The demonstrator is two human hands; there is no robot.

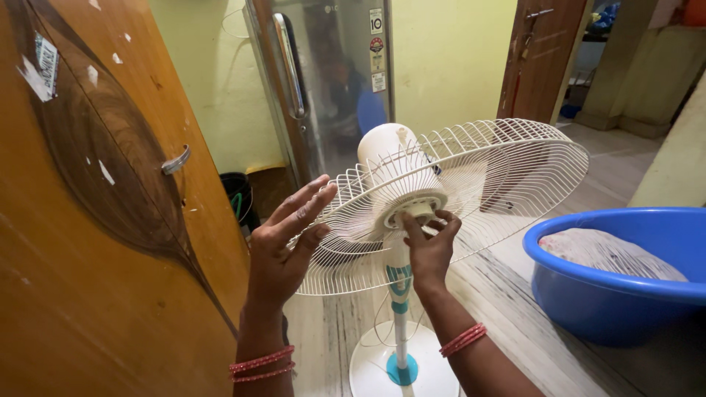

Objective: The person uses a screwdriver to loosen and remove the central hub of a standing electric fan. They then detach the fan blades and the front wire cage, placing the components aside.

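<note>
Grey streaked floor (515,323): white pedestal fan (401,309) is standing there. Your left hand (283,254), open, is steadying the white wire guard (500,176); right hand (430,246) is pinching the white hub nut (418,212). Guard could be tipping, fingers slipping.

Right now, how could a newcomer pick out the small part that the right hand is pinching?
Find the white pedestal fan standing on the floor. Follow its pole up to the tilted wire guard. At the guard's centre sits a small white round nut, the only solid piece among thin wires, under the right hand's fingers.
</note>
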